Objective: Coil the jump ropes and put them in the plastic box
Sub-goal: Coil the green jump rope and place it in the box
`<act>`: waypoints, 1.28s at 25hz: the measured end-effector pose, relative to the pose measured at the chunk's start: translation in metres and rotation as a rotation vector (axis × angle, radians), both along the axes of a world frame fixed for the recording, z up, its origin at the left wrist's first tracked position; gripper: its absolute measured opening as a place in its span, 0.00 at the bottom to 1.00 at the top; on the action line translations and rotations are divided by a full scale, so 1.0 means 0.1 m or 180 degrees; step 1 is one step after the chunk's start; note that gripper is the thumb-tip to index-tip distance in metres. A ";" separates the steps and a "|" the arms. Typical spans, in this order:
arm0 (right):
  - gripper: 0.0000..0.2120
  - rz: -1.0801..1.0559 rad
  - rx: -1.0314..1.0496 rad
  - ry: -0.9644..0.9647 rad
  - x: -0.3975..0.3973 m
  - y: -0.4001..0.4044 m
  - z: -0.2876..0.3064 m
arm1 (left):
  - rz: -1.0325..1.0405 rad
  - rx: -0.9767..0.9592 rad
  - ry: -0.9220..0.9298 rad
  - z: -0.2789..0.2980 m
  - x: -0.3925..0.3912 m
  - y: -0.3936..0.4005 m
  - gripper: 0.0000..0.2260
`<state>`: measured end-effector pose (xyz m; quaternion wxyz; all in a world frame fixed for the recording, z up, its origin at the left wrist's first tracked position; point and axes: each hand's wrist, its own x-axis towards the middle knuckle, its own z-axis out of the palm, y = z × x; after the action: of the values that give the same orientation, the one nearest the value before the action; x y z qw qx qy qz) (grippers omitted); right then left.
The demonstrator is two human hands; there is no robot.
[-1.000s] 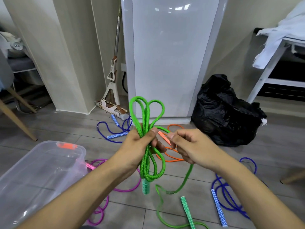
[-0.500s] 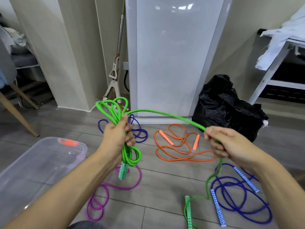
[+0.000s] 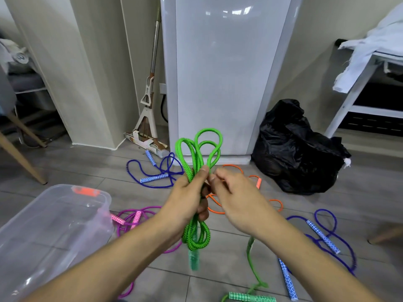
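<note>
Gripping the bundled green jump rope at centre frame, the left hand has its fingers and thumb curled round the gathered strands, loops fanning out above the fist and more hanging below with one green handle dangling; this fist seems to serve as the fixed core so the coil keeps its shape. Just beside it, the right hand has its fingertips drawn together at the thumb side of the bundle, apparently pinching the loose strand to lay on another loop, though motion blur makes that pinch uncertain. A free tail of green rope trails down at lower right to the second green handle lying on the floor at the bottom edge, so my judgement is that coiling is only partly done. At lower left sits the clear plastic box with an orange latch, open-topped, near the left forearm for an easy drop-in. Still loose on the floor are a purple rope by the box, an orange rope behind the hands, a blue rope at mid left and another blue rope at right. A black rubbish bag slumps at right.
</note>
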<state>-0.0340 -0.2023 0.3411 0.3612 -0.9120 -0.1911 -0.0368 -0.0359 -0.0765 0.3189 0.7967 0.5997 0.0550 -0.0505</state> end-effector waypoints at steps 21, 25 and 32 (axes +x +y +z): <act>0.19 0.0347 0.0029 0.2155 0.11 -1.34 0.03 | 0.0907 -0.1020 -0.0079 -0.05 0.37 0.61 0.11; 0.16 0.0506 0.0913 0.1516 0.08 -0.83 0.25 | 0.0452 -0.0420 -0.0054 -0.07 0.25 0.40 0.09; 0.14 0.0241 0.1109 0.0463 0.08 -0.15 0.02 | -0.0155 -0.0031 -0.0219 0.04 0.04 0.11 0.12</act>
<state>-0.0260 -0.2172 0.3433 0.5276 -0.8280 -0.1894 0.0103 -0.0315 -0.0650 0.3226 0.7996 0.5983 0.0127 -0.0494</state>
